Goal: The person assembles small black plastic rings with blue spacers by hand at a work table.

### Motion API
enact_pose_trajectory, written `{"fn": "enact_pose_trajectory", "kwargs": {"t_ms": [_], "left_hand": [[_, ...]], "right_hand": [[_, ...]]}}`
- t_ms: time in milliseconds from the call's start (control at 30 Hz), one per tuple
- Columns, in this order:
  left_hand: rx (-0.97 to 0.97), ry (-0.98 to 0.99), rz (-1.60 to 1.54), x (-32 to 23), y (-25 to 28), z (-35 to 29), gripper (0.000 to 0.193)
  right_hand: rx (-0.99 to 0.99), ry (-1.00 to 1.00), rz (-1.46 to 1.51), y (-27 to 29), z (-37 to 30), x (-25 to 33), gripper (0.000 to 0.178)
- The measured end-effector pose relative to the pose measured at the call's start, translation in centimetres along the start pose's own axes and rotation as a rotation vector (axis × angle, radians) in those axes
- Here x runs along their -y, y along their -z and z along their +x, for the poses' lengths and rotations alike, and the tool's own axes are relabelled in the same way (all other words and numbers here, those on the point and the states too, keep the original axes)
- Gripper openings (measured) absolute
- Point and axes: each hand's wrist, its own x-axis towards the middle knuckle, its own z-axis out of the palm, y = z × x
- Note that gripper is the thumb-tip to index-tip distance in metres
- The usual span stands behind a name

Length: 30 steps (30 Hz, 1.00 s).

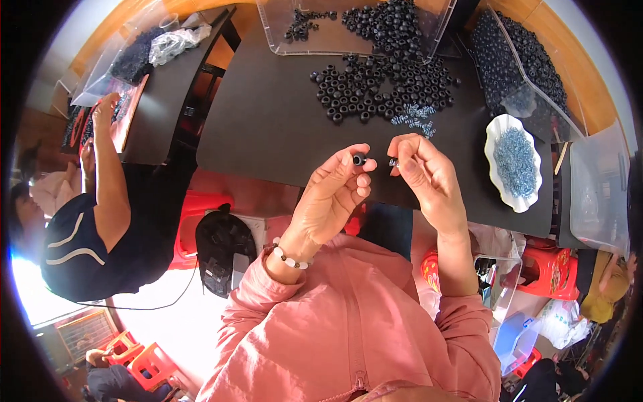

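Observation:
Between the thumb and fingertips of my left hand (335, 187) is a round black bead (360, 159), its hole showing. My right hand (429, 175) pinches a tiny shiny piece (393, 162), like the small blue-grey pieces on the table. The hands are raised at the table's near edge, a small gap apart. Beyond them a heap of black beads (355, 90) spreads over the dark table (261, 127). Several small blue-grey spring-like pieces (415, 119) lie at its near right side. A white wavy-rimmed dish (493, 161) at the right holds many more of these pieces.
A clear bin (288, 48) at the back and another clear bin (536, 87) at the back right hold black beads. An empty-looking clear tub (598, 187) sits far right. At the left, another person (100, 228) works at a separate table (161, 100). A black backpack (224, 251) is below.

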Motion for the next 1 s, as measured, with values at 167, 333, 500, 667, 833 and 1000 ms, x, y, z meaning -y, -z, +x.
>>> {"fn": "enact_pose_trajectory", "kwargs": {"t_ms": [167,333,500,667,833,1000], "left_hand": [[0.011,-0.007,0.051,0.2,0.2,-0.6,0.029],[-0.008,-0.053,0.178,0.5,-0.4,-1.0,0.029],[-0.054,-0.154,0.431,1.0,-0.4,-1.4,0.03],[-0.127,-0.218,0.605,1.1,-0.4,-1.7,0.029],[-0.133,-0.218,0.713,1.2,-0.1,-2.2,0.03],[-0.135,-0.195,0.65,1.6,0.3,-2.5,0.031]], "right_hand": [[0.028,0.032,0.012,-0.3,-0.2,-0.4,0.014],[0.041,0.015,-0.024,-1.0,-0.5,-0.6,0.015],[0.045,0.017,-0.182,-1.1,-0.4,-0.6,0.015],[0.05,0.054,-0.42,-1.6,-0.3,-0.3,0.015],[0.053,0.015,-0.419,-2.1,-0.4,-0.9,0.013],[0.041,-0.051,-0.273,-2.6,-0.6,-1.5,0.017]]}}
